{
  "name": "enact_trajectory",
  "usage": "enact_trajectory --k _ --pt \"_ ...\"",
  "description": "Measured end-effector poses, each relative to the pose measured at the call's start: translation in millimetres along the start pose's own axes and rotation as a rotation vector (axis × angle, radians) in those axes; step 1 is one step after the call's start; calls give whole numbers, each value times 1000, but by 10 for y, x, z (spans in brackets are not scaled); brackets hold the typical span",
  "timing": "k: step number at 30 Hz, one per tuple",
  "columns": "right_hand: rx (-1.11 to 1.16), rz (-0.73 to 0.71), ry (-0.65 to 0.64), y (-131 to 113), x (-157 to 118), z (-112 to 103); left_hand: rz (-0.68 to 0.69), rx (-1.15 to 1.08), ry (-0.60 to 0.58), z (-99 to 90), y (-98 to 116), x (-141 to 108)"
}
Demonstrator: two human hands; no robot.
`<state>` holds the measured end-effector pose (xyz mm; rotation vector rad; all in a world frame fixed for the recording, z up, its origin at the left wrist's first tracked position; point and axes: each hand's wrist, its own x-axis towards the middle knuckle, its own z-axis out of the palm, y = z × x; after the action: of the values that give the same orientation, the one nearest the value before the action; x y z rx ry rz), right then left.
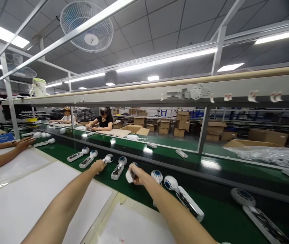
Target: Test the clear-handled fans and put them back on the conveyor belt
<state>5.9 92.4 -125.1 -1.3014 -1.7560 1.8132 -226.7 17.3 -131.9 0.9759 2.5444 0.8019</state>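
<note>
White devices, probably light and stiff, best held by their handles, filled the gripping left hand and right hand.

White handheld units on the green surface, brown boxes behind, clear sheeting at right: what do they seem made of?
White handheld units: likely moulded plastic, going by the smooth, slightly glossy shells and rounded heads; exact type can't be told. Brown boxes: cardboard, by the matte faces and open flaps. Clear sheeting: probably thin plastic film; shiny, crinkled, see-through.
</note>
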Motion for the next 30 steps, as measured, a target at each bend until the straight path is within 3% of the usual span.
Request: enact_trajectory --k 5,9,13,17,21,25,30 --pt "235 7 -50 -178 -445 -507 -64 -497 -193 -92 312 -470" --pt "396 -168 -17 -311 -1095 -992 56 -907 -277 -339 746 -1054" --pt "480 -390 12 -341 -1850 -1300 260 -1197 -321 -459 1174 -1739" --pt "491 -518 68 -248 -2365 -1428 490 -1312 -304 -308 1569 -2331" --pt "452 -561 154 -121 -2593 -1473 680 -1356 -350 -108 1872 -2748" --pt "398 -664 209 -42 -2715 -1464 777 -1384 -425 54 1969 -2950" --pt "386 -806 221 -27 -2760 -1451 875 -1364 -484 178 1927 -2995"
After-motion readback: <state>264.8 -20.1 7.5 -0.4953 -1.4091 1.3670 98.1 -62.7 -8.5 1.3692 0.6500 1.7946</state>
